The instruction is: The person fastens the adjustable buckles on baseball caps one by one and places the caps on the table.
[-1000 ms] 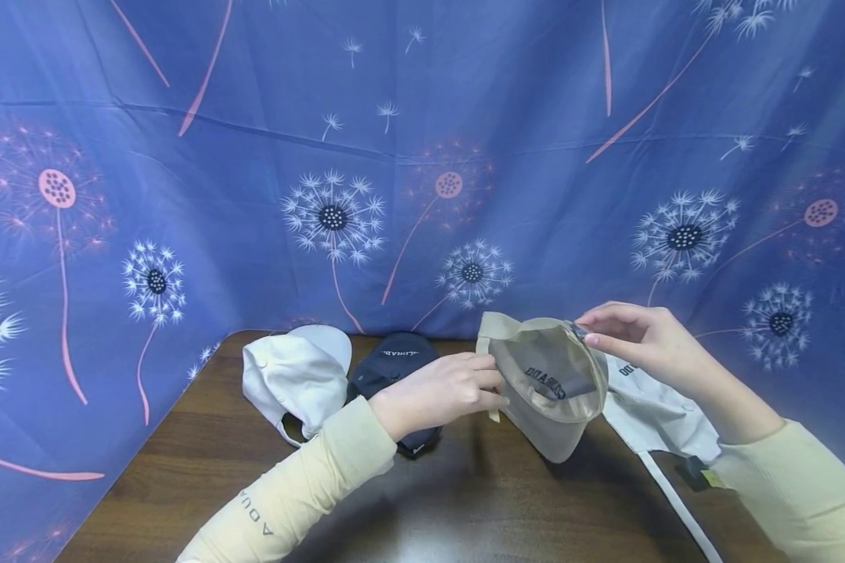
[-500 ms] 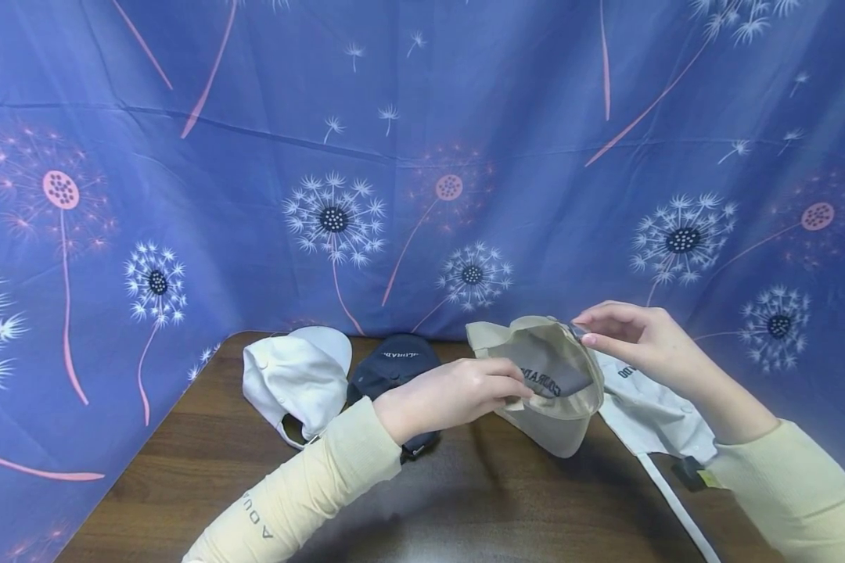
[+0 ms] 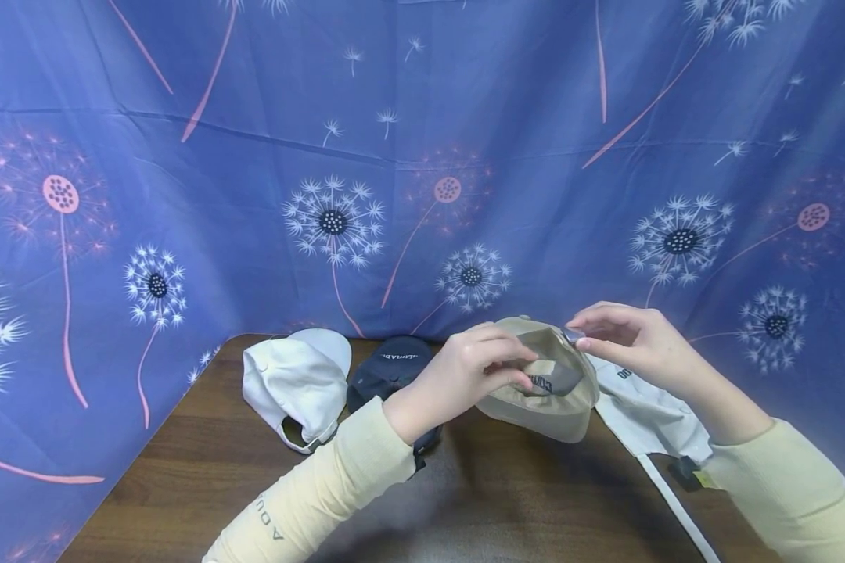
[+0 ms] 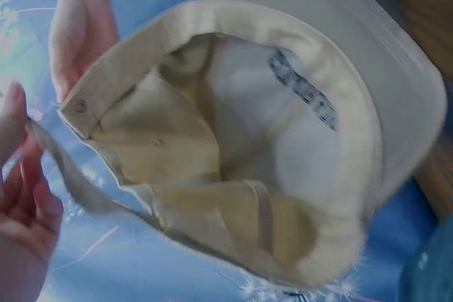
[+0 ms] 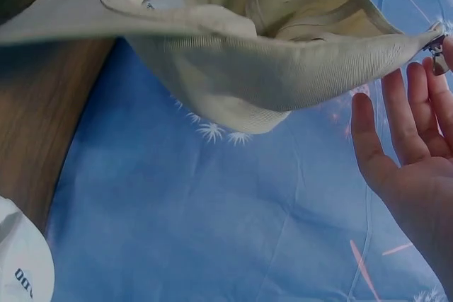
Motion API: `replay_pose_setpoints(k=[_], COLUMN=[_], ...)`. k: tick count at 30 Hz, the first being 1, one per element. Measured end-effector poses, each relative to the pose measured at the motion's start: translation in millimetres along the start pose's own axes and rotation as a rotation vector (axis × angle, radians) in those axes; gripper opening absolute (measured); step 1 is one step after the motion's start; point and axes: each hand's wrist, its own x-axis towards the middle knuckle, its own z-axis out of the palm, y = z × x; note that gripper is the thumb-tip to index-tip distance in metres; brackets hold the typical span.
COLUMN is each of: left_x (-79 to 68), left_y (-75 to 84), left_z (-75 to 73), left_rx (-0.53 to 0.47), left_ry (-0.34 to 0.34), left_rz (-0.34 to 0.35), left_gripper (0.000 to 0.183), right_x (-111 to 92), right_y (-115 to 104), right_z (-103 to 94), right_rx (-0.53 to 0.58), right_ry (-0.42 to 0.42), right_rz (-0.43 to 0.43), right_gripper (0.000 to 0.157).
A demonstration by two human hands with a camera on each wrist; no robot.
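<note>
A beige baseball cap [image 3: 556, 422] hangs over the table between both hands, its inside toward me and dark lettering showing through the front panel. My left hand [image 3: 465, 375] pinches the loose end of its back strap [image 4: 78, 182], which arcs away from the cap's edge in the left wrist view. With thumb and fingertips, my right hand [image 3: 648, 352] holds the cap's other back corner at a small metal buckle [image 5: 440, 64]. In the right wrist view the brim [image 5: 64, 19] points left, and the buckle sits at the fingertips.
A white cap [image 3: 296, 383] and a dark navy cap [image 3: 397, 360] lie on the wooden table [image 3: 183, 469] to the left. Another white cap [image 3: 655, 422] with a long strap [image 3: 676, 504] lies at right. A blue dandelion-print cloth [image 3: 535, 195] hangs behind.
My left hand has moved right and up with the strap end, across the cap's opening toward the buckle. The cap has tilted and its brim has risen slightly; the right hand stays nearly in place.
</note>
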Motion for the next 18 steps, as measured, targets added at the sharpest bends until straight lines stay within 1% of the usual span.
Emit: replay_pose_setpoints(k=[4,8,10,12,15,16,18], left_x=[5.7,11.7,14.7,17.6,21.2,21.7,21.1], left_y=[3.2,6.7,8.6,10.8,13.2,13.4,12.5], left_z=[1.3,3.1,4.3,5.7,7.9,8.7,9.6], left_rx=[0.012,0.021,0.011,0.003,0.013,0.024,0.046], left_ry=[0.09,0.132,0.14,0.145,0.143,0.134,0.093], left_rz=[-0.13,-0.226,-0.264,-0.294,-0.324,-0.331,-0.339], left_gripper=[0.028,0.029,0.029,0.026,0.017,0.015,0.012], right_x=[-0.6,-3.1,-5.5,-7.6,-9.6,-9.9,-10.4], right_y=[-1.0,0.0,1.7,4.1,8.1,8.9,9.9], right_z=[2.2,5.5,7.2,9.0,12.5,13.9,17.2], right_rx=[0.022,0.047,0.058,0.088,0.153,0.172,0.198], right_ry=[-0.001,0.012,0.022,0.03,0.045,0.05,0.061], right_rz=[-0.009,0.055,0.099,0.125,0.132,0.135,0.143], right_gripper=[0.024,0.024,0.023,0.023,0.023,0.023,0.023])
